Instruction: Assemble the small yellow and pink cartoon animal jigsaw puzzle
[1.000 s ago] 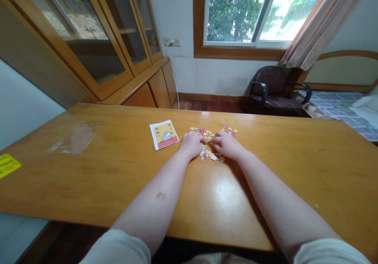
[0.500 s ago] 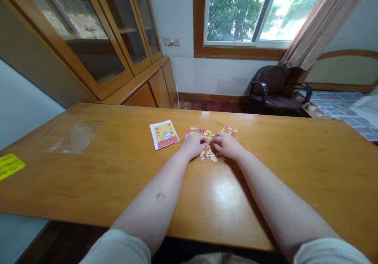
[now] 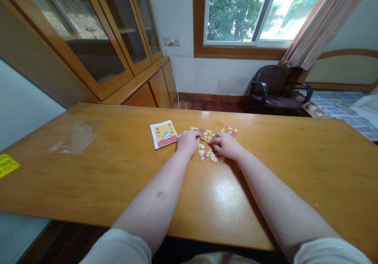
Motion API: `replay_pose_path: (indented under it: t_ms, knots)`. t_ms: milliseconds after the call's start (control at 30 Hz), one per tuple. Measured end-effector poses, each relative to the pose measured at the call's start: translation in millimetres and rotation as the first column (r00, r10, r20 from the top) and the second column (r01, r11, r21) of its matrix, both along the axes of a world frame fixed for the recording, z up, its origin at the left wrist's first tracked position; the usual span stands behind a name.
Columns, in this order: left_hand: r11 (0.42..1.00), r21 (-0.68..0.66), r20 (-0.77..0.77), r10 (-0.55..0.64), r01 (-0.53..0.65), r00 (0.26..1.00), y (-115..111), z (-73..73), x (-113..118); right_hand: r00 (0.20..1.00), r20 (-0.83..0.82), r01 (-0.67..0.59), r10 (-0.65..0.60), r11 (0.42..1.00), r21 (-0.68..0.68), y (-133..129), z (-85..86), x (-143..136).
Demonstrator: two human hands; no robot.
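We're resting left hand [image 3: 189,141], right hand [image 3: 225,144], grips unclear, among cream-and-pink cardboard-looking jigsaw pieces [image 3: 213,158]; judging light, stiff, edge-pinchable.

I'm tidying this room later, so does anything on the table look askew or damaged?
Nothing looks damaged. The picture card beside the left hand sits slightly askew, not square with the far edge of the table. The puzzle pieces lie scattered.

White far wall [image 3: 215,73]; daylight through window [image 3: 232,49], foliage [image 3: 232,10] outside, pink curtain [image 3: 325,23] at right. Far right, I note dark chair [image 3: 271,83], bed [image 3: 336,101]. Left, glass-fronted cabinet [image 3: 116,51]. Reddish-brown floor [image 3: 206,105].
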State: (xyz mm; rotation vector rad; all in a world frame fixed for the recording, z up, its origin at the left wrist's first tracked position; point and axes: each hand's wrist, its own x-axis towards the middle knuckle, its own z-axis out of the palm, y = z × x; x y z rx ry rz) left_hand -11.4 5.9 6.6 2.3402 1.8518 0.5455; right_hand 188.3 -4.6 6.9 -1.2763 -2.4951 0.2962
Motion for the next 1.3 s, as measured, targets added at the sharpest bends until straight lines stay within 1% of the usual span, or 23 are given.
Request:
replay_pose_path:
  t_ms: [100,233,333,433,533,633,833,967,1067,1167,1300]
  knots:
    - [0.999,-0.030,-0.014,-0.014,0.014,1.000,-0.1,-0.1,-0.3,0.999,0.030,0.039,-0.040,0.999,0.022,1.8,-1.6,1.3]
    - [0.999,-0.038,-0.011,-0.035,0.034,0.999,-1.8,4.1,0.3,0.996,0.040,0.078,-0.080,0.996,0.040,2.9,-2.0,1.8]
    - [0.992,-0.043,-0.005,-0.122,0.122,0.993,-4.7,8.7,0.0,0.998,0.015,0.063,-0.063,0.997,0.037,2.2,-1.0,0.8]
    - [0.971,-0.093,-0.044,-0.227,0.222,0.973,-8.8,12.3,-1.0,0.999,-0.011,0.047,-0.047,0.998,0.041,2.2,-0.4,0.9]
    - [0.963,-0.117,-0.098,-0.253,0.241,0.962,-12.6,14.1,-1.7,0.998,-0.037,0.054,-0.052,0.997,0.055,3.0,-0.4,2.2]
    - [0.958,-0.128,-0.111,-0.271,0.257,0.956,-14.1,14.4,-1.4,0.997,-0.054,0.062,-0.058,0.996,0.071,2.8,0.7,2.7]
    - [0.955,-0.101,-0.038,-0.283,0.278,0.958,-12.0,12.4,1.3,0.997,-0.058,0.044,-0.040,0.996,0.079,1.4,2.7,1.3]
    - [0.954,-0.124,0.022,-0.274,0.275,0.961,-11.1,12.4,1.8,0.998,-0.050,0.043,-0.039,0.997,0.072,2.0,1.2,1.4]
    - [0.955,-0.122,0.028,-0.269,0.271,0.963,-11.2,12.5,1.8,0.998,-0.048,0.038,-0.035,0.997,0.065,2.0,1.2,1.3]
    - [0.943,-0.126,0.033,-0.308,0.310,0.951,-10.9,11.5,2.9,0.998,-0.052,0.031,-0.028,0.998,0.062,1.7,2.3,0.9]
    - [0.927,-0.122,0.122,-0.341,0.355,0.932,-9.2,8.4,5.2,0.999,-0.047,0.026,-0.023,0.998,0.059,1.3,2.6,0.1]
